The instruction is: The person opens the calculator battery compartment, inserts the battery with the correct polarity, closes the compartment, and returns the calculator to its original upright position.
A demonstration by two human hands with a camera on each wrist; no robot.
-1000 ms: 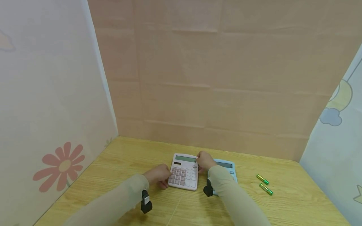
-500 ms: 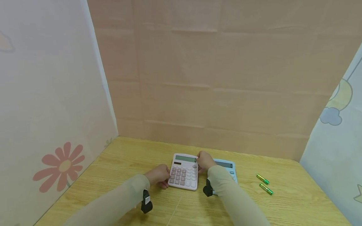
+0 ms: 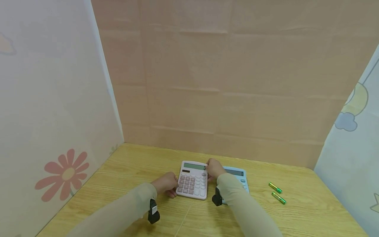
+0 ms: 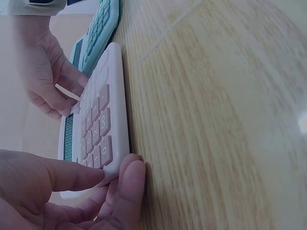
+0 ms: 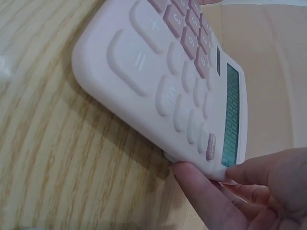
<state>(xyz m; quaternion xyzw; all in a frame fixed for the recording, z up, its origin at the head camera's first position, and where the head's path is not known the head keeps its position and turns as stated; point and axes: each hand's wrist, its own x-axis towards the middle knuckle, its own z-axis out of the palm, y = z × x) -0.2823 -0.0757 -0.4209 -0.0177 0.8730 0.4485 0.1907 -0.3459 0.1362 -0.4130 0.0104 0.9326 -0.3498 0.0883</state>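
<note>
A pink calculator [image 3: 191, 180] lies face up on the wooden table, its display at the far end. My left hand [image 3: 166, 184] grips its left edge, thumb on top near the 0 key and fingers along the side, as the left wrist view shows. At the upper right corner, my right hand [image 3: 215, 169] pinches the calculator beside the display; in the right wrist view a thumb and finger [image 5: 254, 168] close on that corner. Just to the right lies a blue calculator [image 3: 244, 185], partly hidden under my right forearm.
Two green and gold batteries [image 3: 275, 188] lie side by side on the table to the right. Brown paper [image 3: 189, 82] covers the back wall. A flower-printed sheet [image 3: 59, 98] hangs on the left, and another printed sheet [image 3: 352, 131] on the right.
</note>
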